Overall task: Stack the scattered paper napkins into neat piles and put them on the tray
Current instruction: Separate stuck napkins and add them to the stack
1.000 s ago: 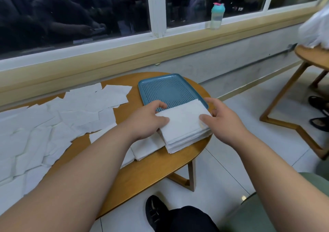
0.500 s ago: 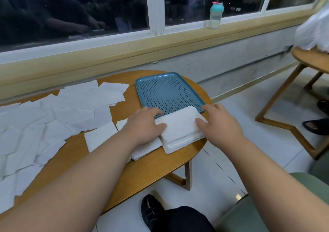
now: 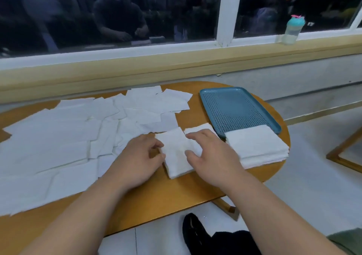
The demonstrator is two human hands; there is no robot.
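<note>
Bracketing one folded napkin (image 3: pixel 176 158), left hand (image 3: pixel 139 157) pinches, right hand (image 3: pixel 213 158) presses flat; one stack (image 3: pixel 256 145) overlaps one tray (image 3: pixel 235 108).

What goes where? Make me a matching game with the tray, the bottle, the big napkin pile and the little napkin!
Things:
1. teal perforated plastic tray
2. clear bottle with teal lid
3. thick stack of white paper napkins
4. small folded white napkin

Places:
A. on the window sill
B. between left hand and right hand
C. lying over the tray's near edge
D. on the wooden table, behind that stack

Pairs: 1-D, 2-A, 3-C, 4-B
</note>
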